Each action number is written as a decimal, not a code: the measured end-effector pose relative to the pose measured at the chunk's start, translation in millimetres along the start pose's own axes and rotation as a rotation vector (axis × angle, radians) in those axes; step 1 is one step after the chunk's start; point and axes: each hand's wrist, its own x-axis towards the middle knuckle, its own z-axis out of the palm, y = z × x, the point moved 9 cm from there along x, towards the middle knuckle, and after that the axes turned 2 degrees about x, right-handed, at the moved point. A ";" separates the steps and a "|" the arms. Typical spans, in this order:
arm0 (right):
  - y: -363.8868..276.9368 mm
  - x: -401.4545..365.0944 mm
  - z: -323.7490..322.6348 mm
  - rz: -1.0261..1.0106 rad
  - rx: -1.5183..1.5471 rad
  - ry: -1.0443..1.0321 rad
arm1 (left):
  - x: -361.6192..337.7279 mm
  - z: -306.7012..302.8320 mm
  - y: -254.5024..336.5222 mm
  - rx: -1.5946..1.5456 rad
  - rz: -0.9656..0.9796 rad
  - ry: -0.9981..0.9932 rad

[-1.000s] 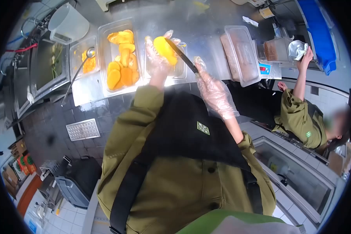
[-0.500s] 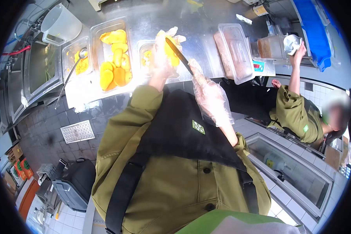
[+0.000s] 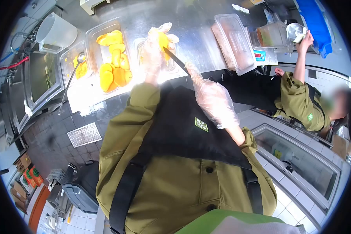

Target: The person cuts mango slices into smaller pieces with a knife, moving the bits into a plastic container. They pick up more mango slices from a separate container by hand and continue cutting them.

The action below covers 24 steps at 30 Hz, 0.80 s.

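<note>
My left hand (image 3: 155, 52), in a clear glove, holds a piece of orange-yellow fruit (image 3: 162, 40) above a small clear container (image 3: 176, 61). A knife (image 3: 175, 59) is in my gloved right hand (image 3: 211, 94), its blade tip touching or just beside the fruit. Left of my left hand, a long clear tray (image 3: 93, 37) holds several peeled fruit pieces (image 3: 117, 76). Further left, a container of small yellow pieces (image 3: 81, 70) has a long-handled ladle (image 3: 71, 80) lying across it.
A white jug (image 3: 57, 32) stands at the far left beside a sink (image 3: 41, 74). To the right are a lidded clear box (image 3: 234, 45), a scale (image 3: 260, 55) and a co-worker (image 3: 300, 93) holding a white object (image 3: 295, 32).
The view has shifted slightly. The knife has moved down and away across the fruit, so less of its blade overlaps it. The fruit in my left hand shows a smaller face.
</note>
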 end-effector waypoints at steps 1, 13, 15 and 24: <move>3.9 -3.7 2.4 0.005 0.003 0.004 | -0.7 0.9 0.5 -0.007 -0.010 0.015; -0.2 -2.3 -18.6 0.091 0.090 0.061 | 13.5 -8.7 -8.8 -0.366 -0.142 0.132; 1.2 5.4 -15.3 0.127 0.076 0.025 | 7.9 1.4 -7.0 -0.307 -0.157 0.128; 1.1 16.4 -7.5 0.098 0.046 0.010 | 6.8 12.7 -5.0 -0.217 -0.180 0.079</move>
